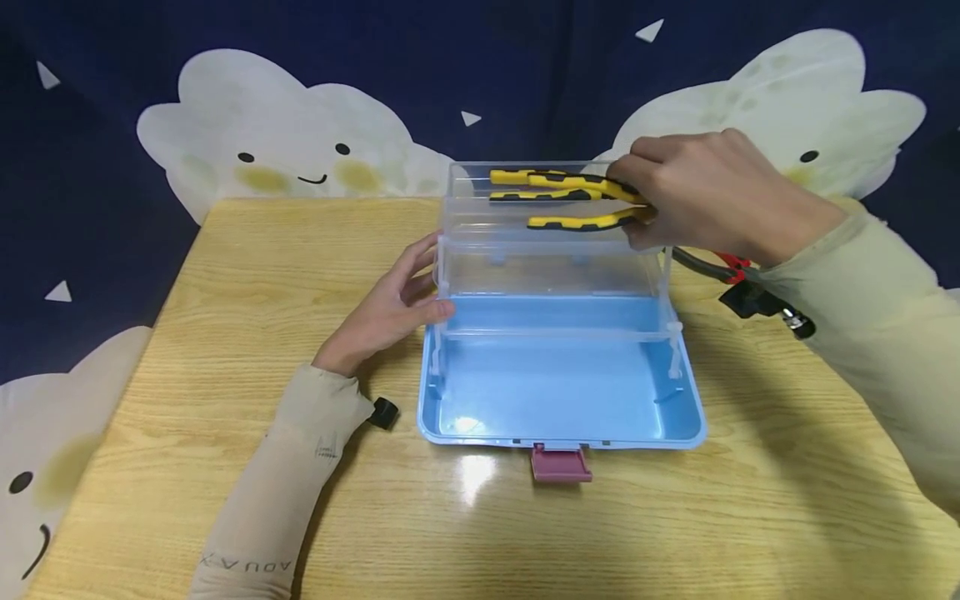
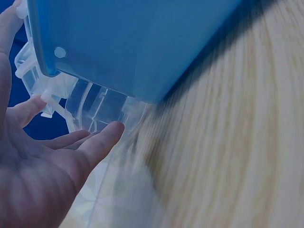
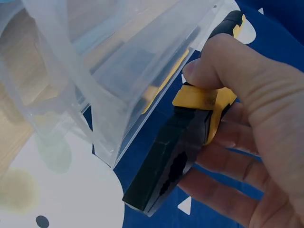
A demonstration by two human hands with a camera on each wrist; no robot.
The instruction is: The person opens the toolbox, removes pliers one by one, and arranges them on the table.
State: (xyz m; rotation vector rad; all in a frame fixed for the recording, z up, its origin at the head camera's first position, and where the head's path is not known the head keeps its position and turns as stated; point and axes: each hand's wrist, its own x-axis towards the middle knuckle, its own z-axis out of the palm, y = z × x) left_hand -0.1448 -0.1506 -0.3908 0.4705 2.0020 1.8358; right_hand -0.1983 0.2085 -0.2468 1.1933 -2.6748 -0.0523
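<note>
My right hand [image 1: 697, 187] grips a pair of yellow-and-black pliers [image 3: 180, 137] near the joint, over the right end of the raised top clear tray [image 1: 480, 223]. In the right wrist view the pliers' dark head points down and left, outside the tray wall. A second yellow-and-black handled tool [image 1: 506, 197] lies in that tray. My left hand [image 1: 378, 321] is at the left side of the light blue toolbox [image 1: 555, 392], its thumb on the rim beside the tray. In the left wrist view its other fingers stretch out near the clear plastic, loosely bent.
A lower clear tray [image 1: 555, 275] is fanned out above the blue base on side links. The purple latch [image 1: 561, 465] hangs down in front. A red-and-black object [image 1: 735, 265] lies partly behind the right forearm. Behind the wooden table [image 1: 300, 250] hangs a dark blue cloud-print cloth [image 1: 510, 75].
</note>
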